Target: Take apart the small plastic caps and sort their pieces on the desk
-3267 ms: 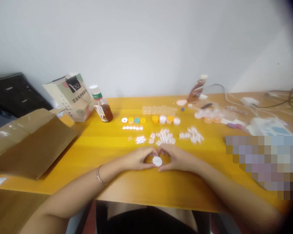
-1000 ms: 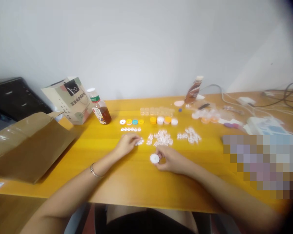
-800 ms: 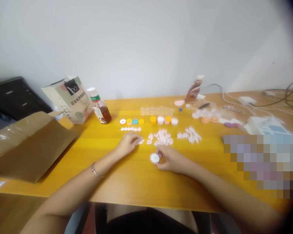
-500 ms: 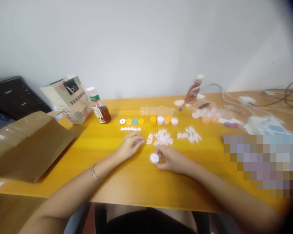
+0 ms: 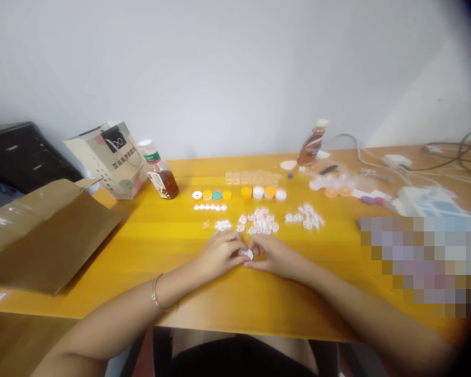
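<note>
A small round white piece [image 5: 247,254] is held between my two hands near the middle of the table. My right hand [image 5: 269,253] pinches it from the right. The fingers of my left hand [image 5: 226,251] are closed at its left side; any smaller part in them is hidden. Just beyond my hands lie a small pile of white pieces [image 5: 223,225], a larger pile of white openwork pieces [image 5: 262,222] and another such group [image 5: 308,217]. Behind them are a row of small white parts [image 5: 210,207], flat coloured rings [image 5: 217,195] and orange and white caps [image 5: 258,193].
Clear small boxes [image 5: 251,178] stand at the back. On the left are an open cardboard box [image 5: 51,241], a paper bag [image 5: 121,162] and a tea bottle [image 5: 160,178]. Another bottle [image 5: 312,144], cables [image 5: 435,165] and bagged items [image 5: 337,183] lie to the right.
My left hand has moved right and nearer to me, from the small white pile to the round white piece, uncovering that pile. My right hand has stayed nearly in place.
</note>
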The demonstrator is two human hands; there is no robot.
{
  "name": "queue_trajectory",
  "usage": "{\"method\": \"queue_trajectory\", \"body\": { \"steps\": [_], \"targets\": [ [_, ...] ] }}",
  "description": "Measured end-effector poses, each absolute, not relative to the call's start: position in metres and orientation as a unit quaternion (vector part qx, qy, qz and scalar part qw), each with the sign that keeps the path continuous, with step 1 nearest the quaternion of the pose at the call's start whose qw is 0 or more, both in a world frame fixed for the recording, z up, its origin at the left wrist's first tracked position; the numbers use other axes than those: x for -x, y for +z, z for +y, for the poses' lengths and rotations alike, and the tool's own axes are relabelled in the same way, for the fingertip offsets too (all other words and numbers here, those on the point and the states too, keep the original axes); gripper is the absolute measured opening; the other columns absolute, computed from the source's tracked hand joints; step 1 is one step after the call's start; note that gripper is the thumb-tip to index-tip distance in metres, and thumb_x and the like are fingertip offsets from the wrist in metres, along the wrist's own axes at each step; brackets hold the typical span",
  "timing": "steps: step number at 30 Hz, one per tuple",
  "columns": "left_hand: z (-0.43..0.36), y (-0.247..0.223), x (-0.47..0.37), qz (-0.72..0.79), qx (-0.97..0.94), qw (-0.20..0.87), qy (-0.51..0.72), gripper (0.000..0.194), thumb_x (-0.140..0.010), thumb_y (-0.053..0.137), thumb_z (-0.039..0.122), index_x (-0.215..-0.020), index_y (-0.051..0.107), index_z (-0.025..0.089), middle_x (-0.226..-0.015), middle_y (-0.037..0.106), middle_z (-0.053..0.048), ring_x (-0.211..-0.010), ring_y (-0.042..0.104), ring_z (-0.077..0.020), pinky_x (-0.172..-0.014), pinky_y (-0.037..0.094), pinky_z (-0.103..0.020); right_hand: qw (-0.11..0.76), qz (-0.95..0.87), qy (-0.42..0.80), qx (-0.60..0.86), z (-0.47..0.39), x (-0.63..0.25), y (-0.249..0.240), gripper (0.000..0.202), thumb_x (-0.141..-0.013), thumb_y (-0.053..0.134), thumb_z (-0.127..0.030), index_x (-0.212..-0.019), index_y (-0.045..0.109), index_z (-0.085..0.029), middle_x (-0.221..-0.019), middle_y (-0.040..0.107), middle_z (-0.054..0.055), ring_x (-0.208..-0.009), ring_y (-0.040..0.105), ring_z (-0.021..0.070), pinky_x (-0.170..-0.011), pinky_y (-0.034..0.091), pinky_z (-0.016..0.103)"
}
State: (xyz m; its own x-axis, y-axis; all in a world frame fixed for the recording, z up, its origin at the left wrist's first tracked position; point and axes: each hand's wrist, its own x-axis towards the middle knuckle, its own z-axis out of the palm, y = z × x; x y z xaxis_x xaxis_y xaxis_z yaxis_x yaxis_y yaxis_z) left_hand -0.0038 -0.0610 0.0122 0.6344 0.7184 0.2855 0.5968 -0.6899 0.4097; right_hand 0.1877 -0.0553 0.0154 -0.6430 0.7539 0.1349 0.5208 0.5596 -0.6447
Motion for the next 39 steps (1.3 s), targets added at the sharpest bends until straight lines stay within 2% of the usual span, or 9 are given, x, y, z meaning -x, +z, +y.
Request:
{"method": "queue_trajectory", "body": {
  "steps": [10,17,29,35,39],
  "targets": [
    [-0.066,0.011,0.001,0.362,-0.907,0.063,0.206,0.020,-0.086,0.050,0.035,-0.087,0.064,0.021,-0.084,0.060,-0.003,-0.080,0.052,-0.0163,-0.073,0.030,-0.030,0.190,-0.858,0.295,0.375,-0.054,-0.189,0.015,0.024,-0.070,0.067,-0.028,-0.070,0.045,-0.019,-0.066,0.049,-0.003,-0.061,0.045,0.0113,-0.057,0.036,0.023],
    [-0.063,0.012,0.000,0.343,-0.916,0.050,0.201,0.019,-0.085,0.051,0.035,-0.084,0.064,0.021,-0.081,0.061,-0.002,-0.079,0.051,-0.0153,-0.071,0.026,-0.030,0.197,-0.863,0.287,0.367,-0.054,-0.188,0.014,0.021,-0.071,0.065,-0.027,-0.070,0.045,-0.019,-0.065,0.047,-0.003,-0.059,0.044,0.0107,-0.056,0.036,0.023],
    [-0.062,0.007,-0.006,0.369,-0.902,0.074,0.212,0.015,-0.081,0.052,0.027,-0.076,0.065,0.020,-0.076,0.062,-0.002,-0.078,0.053,-0.0155,-0.074,0.030,-0.030,0.216,-0.859,0.291,0.362,-0.055,-0.188,0.011,0.014,-0.066,0.057,-0.014,-0.069,0.045,-0.020,-0.063,0.048,-0.004,-0.058,0.045,0.0105,-0.055,0.037,0.022],
    [-0.064,0.007,-0.008,0.364,-0.892,0.095,0.251,0.015,-0.082,0.052,0.027,-0.077,0.064,0.020,-0.078,0.063,-0.001,-0.078,0.055,-0.0148,-0.074,0.032,-0.029,0.210,-0.858,0.294,0.365,-0.056,-0.187,0.015,0.013,-0.064,0.055,-0.012,-0.070,0.046,-0.019,-0.065,0.050,-0.003,-0.060,0.047,0.0115,-0.057,0.038,0.023],
    [-0.054,0.014,0.008,0.367,-0.887,0.055,0.275,0.018,-0.084,0.050,0.031,-0.081,0.064,0.021,-0.084,0.065,-0.003,-0.080,0.055,-0.0153,-0.075,0.031,-0.030,0.204,-0.861,0.298,0.357,-0.058,-0.188,0.020,0.010,-0.068,0.057,-0.017,-0.074,0.049,-0.018,-0.068,0.052,-0.001,-0.062,0.048,0.0124,-0.059,0.038,0.024]
  ]
}}
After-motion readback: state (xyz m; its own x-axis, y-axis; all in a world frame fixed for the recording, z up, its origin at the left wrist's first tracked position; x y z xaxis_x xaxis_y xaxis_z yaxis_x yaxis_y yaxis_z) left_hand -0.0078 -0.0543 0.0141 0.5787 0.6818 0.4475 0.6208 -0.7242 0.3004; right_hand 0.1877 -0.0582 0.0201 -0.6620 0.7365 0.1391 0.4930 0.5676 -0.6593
